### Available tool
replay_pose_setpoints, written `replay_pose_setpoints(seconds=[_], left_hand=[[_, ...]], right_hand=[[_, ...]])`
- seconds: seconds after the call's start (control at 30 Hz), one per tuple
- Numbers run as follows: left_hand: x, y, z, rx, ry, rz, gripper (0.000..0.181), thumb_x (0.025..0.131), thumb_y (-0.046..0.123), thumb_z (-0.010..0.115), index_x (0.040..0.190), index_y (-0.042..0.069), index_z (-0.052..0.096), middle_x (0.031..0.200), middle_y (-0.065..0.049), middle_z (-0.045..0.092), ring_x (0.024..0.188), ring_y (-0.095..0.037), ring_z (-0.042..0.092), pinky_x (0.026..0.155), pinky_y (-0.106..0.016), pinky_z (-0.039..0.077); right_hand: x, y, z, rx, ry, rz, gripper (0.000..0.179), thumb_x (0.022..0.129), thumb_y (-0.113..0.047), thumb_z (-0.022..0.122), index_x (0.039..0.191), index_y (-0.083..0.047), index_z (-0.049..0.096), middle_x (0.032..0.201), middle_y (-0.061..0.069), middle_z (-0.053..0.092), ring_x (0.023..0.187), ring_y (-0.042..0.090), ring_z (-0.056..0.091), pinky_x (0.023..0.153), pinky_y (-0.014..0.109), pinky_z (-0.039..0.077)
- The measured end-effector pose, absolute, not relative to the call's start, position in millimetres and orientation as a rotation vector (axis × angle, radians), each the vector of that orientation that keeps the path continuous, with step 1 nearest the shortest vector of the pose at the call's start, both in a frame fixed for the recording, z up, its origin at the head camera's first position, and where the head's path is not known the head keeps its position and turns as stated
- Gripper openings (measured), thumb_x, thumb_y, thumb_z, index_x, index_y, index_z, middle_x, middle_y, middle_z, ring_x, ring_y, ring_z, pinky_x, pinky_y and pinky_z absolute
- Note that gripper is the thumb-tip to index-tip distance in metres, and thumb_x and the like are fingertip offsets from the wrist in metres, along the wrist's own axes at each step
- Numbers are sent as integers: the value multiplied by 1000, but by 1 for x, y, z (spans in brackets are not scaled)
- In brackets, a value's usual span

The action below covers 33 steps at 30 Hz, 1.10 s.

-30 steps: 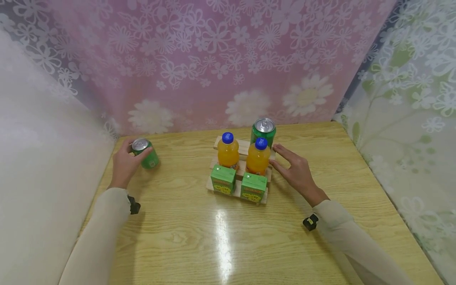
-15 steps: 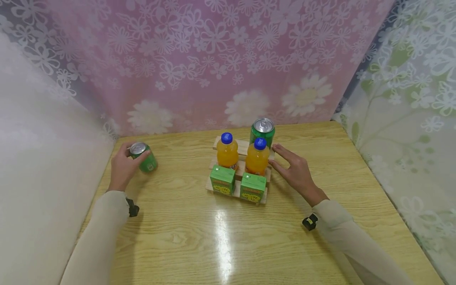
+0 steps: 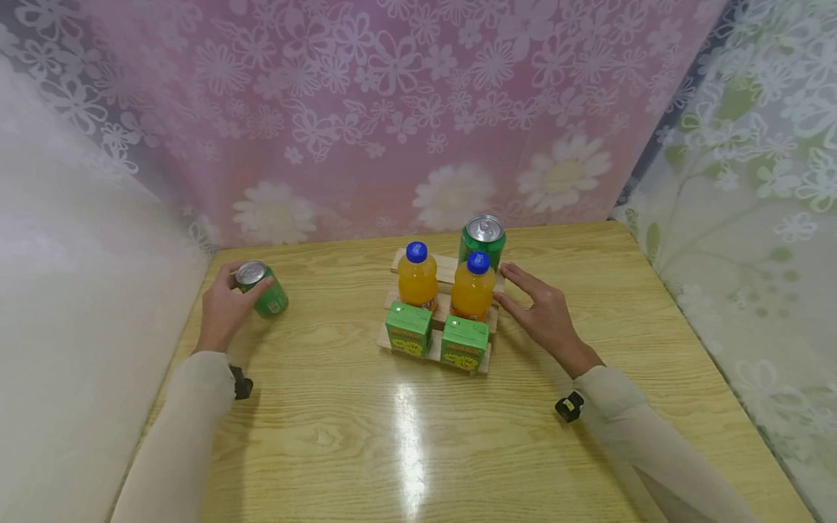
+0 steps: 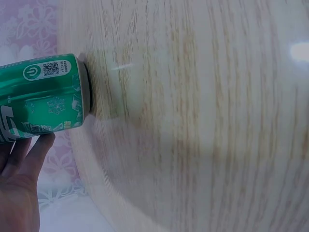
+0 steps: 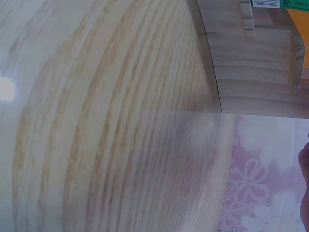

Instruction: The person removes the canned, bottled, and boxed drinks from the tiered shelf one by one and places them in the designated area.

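On the table's left side, my left hand [image 3: 224,309] grips a green soda can [image 3: 271,296], thumb across its near side. In the left wrist view the can's base is right at the tabletop. My right hand [image 3: 548,314] rests its thumb and fingertips at the right side of a three-step wooden rack [image 3: 407,262], fingers mostly straight. A larger green can [image 3: 472,243] stands at the right of the rack's top step. Two orange drink bottles [image 3: 418,280] with blue caps fill the middle step. Two green juice boxes [image 3: 408,330] sit on the lowest one.
The wood-grain table [image 3: 327,436] meets a pink floral curtain [image 3: 366,145] at its back edge. A white sheet [image 3: 78,305] hangs along the left, a leafy floral one [image 3: 752,240] along the right. The rack's side panel [image 5: 256,72] shows in the right wrist view.
My left hand and the can it holds have shifted slightly toward me and to the left. The right hand, rack and drinks on it have stayed put.
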State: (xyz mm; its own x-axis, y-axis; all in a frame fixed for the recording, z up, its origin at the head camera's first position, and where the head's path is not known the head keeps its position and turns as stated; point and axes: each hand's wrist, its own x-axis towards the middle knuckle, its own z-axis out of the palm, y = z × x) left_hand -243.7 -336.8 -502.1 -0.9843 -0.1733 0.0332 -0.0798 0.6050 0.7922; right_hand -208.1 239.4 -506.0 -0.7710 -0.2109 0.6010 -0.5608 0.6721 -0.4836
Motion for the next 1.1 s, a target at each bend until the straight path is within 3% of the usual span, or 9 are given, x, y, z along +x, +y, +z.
replay_pose_setpoints(seconds=[0.27,0.5,0.63,0.8,1.1], left_hand=[[-241,-340,-505,197,-2723,-1344,88,97,63,76,163,17,42,154,-21,59,138,-40,57,107,-64,49],[-242,-342,-506,176,-2753,-1361,95,97,67,73,169,18,34,163,-22,50,152,-45,46,115,-73,43],[-243,-341,-503,137,-2736,-1359,97,97,65,74,172,22,31,169,-17,44,156,-44,40,118,-71,42],[-247,-332,-492,88,-2685,-1338,93,96,65,76,171,29,34,173,-12,36,157,-40,37,118,-70,42],[-256,-317,-470,-64,-2670,-1225,83,97,55,79,166,25,45,173,-9,40,157,-41,38,126,-71,33]], right_hand=[[-208,240,-505,590,-2384,925,56,88,-5,89,140,4,70,144,25,69,128,47,70,104,61,57],[-209,240,-507,587,-2380,930,57,88,-5,90,140,4,70,144,24,69,128,47,70,104,61,58],[-209,239,-507,579,-2387,935,57,88,-5,90,141,3,70,145,24,69,128,46,70,104,61,57],[-208,239,-507,575,-2383,926,57,87,-5,90,140,4,70,143,24,69,128,47,70,104,61,58],[-209,239,-509,570,-2387,939,57,88,-5,90,141,3,70,145,23,69,129,46,70,105,59,57]])
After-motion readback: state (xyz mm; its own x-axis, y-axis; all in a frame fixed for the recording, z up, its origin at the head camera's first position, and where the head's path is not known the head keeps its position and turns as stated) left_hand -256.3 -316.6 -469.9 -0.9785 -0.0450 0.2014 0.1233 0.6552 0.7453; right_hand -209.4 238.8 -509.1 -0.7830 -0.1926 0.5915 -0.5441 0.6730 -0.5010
